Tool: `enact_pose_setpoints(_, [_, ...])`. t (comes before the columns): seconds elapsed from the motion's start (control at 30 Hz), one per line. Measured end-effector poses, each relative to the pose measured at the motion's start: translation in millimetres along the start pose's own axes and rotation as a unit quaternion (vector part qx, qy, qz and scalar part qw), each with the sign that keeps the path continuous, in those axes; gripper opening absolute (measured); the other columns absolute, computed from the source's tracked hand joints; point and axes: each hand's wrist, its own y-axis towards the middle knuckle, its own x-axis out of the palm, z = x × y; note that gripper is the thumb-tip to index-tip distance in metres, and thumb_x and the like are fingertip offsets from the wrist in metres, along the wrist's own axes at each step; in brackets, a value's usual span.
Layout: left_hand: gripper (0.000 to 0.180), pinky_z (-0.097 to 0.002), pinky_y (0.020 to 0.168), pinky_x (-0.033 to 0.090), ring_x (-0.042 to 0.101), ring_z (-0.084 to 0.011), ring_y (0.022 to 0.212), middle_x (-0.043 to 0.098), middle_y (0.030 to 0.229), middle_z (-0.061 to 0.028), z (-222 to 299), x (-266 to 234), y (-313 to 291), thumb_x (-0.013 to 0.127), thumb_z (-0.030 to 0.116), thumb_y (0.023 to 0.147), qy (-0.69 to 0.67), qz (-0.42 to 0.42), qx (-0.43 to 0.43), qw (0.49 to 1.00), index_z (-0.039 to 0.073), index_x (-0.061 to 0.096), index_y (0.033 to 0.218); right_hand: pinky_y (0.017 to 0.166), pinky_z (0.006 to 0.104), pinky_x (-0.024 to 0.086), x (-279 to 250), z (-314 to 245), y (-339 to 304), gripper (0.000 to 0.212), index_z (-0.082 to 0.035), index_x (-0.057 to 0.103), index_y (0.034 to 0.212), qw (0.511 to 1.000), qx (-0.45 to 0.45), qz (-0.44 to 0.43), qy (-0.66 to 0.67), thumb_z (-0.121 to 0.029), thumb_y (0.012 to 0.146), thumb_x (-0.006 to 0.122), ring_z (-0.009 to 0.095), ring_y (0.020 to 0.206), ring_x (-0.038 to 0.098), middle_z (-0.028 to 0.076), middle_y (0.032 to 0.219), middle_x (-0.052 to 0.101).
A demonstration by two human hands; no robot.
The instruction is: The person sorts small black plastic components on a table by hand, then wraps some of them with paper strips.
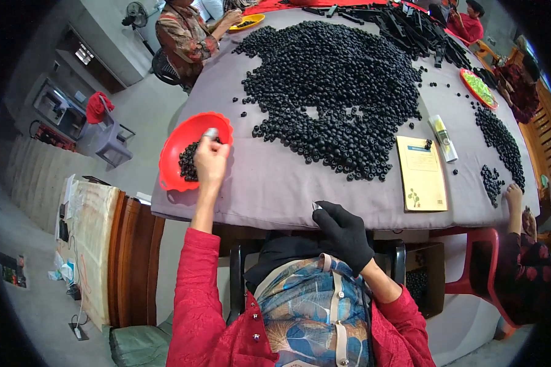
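My left hand (211,162) is bare and hangs over a red scalloped bowl (170,160) at the table's left edge. Its fingers are closed together, with a greyish, shiny cover or piece at a fingertip; whether they pinch anything I cannot make out. Small round black pieces (188,164) lie in the bowl beneath. By the table's front edge, my right hand (344,231) wears a black glove and is closed. A small silvery tip (316,206) sticks out between its thumb and finger; the rest of that thing is hidden.
A large heap of small black round pieces (337,92) covers the middle of the grey cloth (257,196). Right of it lie a yellow booklet (422,177) and a clear-and-white packet (444,139). Black strips (419,30) are piled at the back. Other people sit around the table.
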Motion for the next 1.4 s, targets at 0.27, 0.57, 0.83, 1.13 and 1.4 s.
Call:
enact_pose_setpoints(0.27, [0.014, -0.0347, 0.059, 0.045, 0.057, -0.0244, 0.065, 0.056, 0.074, -0.0110, 31.9, 115.4, -61.8, 0.064, 0.012, 0.068, -0.035, -0.162, 0.106, 0.980, 0.004, 0.063, 0.080, 0.078, 0.0267, 0.046, -3.0, -0.2, -0.6, 0.026, -0.004, 0.055, 0.107, 0.997, -0.060, 0.024, -0.031, -0.011, 0.081, 0.056, 0.019, 0.089, 0.059, 0.013, 0.106, 0.058])
enact_pose_setpoints(0.57, [0.026, -0.0417, 0.066, 0.044, 0.055, -0.0318, 0.078, 0.055, 0.082, -0.0143, 39.0, 146.6, -75.4, 0.070, 0.016, 0.062, 0.130, -0.146, 0.145, 0.970, 0.003, 0.056, 0.080, 0.077, 0.0272, 0.047, -4.8, -8.7, 3.0, 0.027, -0.004, 0.055, 0.108, 0.984, 0.117, -0.004, 0.134, -0.012, 0.082, 0.056, 0.018, 0.088, 0.059, 0.014, 0.106, 0.058])
enact_pose_setpoints(0.83, [0.017, -0.0266, 0.055, 0.049, 0.057, -0.0149, 0.057, 0.058, 0.066, -0.0094, 55.1, 101.1, -99.3, 0.060, 0.001, 0.068, -0.243, -0.303, -0.094, 0.917, -0.002, 0.058, 0.084, 0.075, 0.0253, 0.045, -3.0, 14.8, 0.1, 0.028, -0.003, 0.055, 0.109, 0.989, -0.090, 0.064, -0.102, -0.016, 0.084, 0.056, 0.014, 0.086, 0.057, 0.011, 0.097, 0.061])
enact_pose_setpoints(1.13, [0.022, -0.0230, 0.064, 0.050, 0.057, -0.0084, 0.069, 0.059, 0.078, -0.0033, 114.3, 47.9, -150.6, 0.061, -0.006, 0.073, -0.462, -0.382, -0.162, 0.783, 0.001, 0.059, 0.093, 0.074, 0.0258, 0.045, -7.0, 1.1, 9.2, 0.028, -0.004, 0.056, 0.107, 0.979, 0.125, 0.102, 0.126, -0.016, 0.081, 0.058, 0.016, 0.084, 0.057, 0.010, 0.095, 0.058])
enact_pose_setpoints(1.4, [0.025, -0.0214, 0.064, 0.050, 0.057, -0.0092, 0.068, 0.057, 0.077, -0.0019, 121.7, 42.2, -158.4, 0.063, -0.008, 0.072, -0.568, -0.309, -0.216, 0.731, 0.002, 0.058, 0.094, 0.073, 0.0246, 0.045, -8.2, -4.9, 9.1, 0.023, -0.003, 0.057, 0.102, 0.888, 0.283, 0.054, 0.358, -0.015, 0.083, 0.055, 0.014, 0.082, 0.056, 0.008, 0.093, 0.058])
